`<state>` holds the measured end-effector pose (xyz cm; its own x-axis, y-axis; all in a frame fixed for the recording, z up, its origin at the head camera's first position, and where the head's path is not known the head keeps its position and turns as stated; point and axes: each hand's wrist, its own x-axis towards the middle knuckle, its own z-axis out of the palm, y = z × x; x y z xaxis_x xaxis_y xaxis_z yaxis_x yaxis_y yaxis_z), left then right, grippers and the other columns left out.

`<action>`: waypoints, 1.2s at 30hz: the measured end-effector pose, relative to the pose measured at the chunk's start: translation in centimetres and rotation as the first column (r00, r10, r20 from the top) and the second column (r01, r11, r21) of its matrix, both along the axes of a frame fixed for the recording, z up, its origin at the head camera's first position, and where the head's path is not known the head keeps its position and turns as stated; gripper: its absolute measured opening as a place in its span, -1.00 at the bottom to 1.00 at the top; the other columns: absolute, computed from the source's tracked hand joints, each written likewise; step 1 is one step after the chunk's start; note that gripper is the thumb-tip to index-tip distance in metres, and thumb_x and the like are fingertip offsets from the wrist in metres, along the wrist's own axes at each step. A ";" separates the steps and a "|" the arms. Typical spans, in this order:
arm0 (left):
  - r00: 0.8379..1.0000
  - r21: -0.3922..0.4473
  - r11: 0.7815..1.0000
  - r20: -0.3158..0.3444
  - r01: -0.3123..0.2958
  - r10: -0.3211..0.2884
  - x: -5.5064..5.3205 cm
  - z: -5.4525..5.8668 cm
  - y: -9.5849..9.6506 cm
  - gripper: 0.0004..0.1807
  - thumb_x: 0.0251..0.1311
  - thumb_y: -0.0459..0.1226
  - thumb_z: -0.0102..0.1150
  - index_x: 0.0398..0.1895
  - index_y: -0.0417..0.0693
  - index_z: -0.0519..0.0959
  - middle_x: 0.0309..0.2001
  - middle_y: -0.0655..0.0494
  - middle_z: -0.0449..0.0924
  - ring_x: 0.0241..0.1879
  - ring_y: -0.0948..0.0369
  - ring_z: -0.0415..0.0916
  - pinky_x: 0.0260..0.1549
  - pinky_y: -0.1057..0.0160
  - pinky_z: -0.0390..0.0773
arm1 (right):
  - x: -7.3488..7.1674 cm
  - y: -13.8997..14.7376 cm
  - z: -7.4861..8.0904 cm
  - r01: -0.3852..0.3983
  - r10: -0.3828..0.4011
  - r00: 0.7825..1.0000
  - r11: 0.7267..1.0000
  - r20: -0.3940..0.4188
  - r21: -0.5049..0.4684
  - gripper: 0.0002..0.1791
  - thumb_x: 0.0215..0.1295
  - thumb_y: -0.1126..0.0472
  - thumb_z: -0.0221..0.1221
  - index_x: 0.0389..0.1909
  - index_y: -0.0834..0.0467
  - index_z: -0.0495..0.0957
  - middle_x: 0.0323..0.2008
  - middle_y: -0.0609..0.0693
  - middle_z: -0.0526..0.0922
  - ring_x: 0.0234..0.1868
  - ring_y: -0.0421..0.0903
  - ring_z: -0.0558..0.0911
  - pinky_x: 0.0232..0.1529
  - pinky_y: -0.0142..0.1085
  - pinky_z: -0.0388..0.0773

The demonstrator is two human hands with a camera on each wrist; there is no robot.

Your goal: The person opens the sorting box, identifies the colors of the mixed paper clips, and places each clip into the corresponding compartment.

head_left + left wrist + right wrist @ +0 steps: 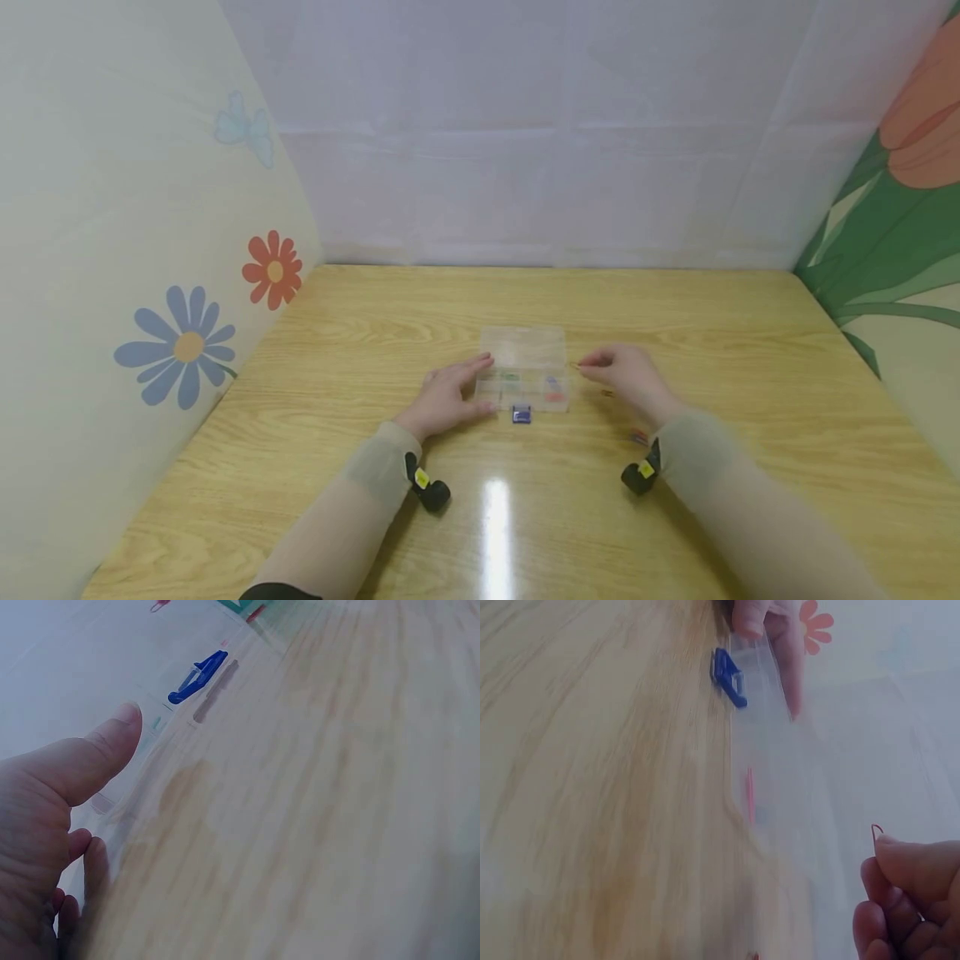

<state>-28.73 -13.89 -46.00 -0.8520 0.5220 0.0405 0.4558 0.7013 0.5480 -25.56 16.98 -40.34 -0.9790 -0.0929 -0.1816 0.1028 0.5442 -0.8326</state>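
A clear plastic compartment box (533, 400) stands on the table, its lid (522, 343) raised at the back and a blue latch (521, 414) at its front. My left hand (447, 396) holds the box's left end, thumb at the front and fingers toward the back. To the right of the box, my right hand (626, 379) pinches a thin paper clip (875, 831) between thumb and fingertips; it looks reddish in the right wrist view. Red and purplish clips (553, 394) lie in the right compartment, and something greenish (512, 379) in a middle one.
On the wooden table (360, 333), another paper clip (607, 392) lies under my right hand, and small red and dark clips (639, 437) lie by my right wrist. A pale cloth (525, 200) hangs behind the table. Flower-printed sheets (187, 346) flank it.
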 end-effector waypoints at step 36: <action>1.000 0.020 1.000 0.014 -0.001 0.000 -0.1 -0.1 0.0 -0.10 0.08 0.17 0.27 0.48 0.20 0.15 0.47 0.41 0.02 0.42 0.14 0.05 0.31 -0.05 -0.08 | -0.2 -6.2 -1.8 -0.060 0.060 0.998 0.997 -0.008 0.058 -0.88 0.20 0.20 0.28 -0.23 0.06 0.66 -0.22 -0.06 0.66 -0.13 -0.06 0.57 0.01 -0.08 0.47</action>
<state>-28.87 -13.87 -46.11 -0.8528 0.5208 0.0385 0.4474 0.6906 0.5683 -25.78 10.75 -42.19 -0.9736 -0.1413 -0.1792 0.0609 0.5961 -0.8006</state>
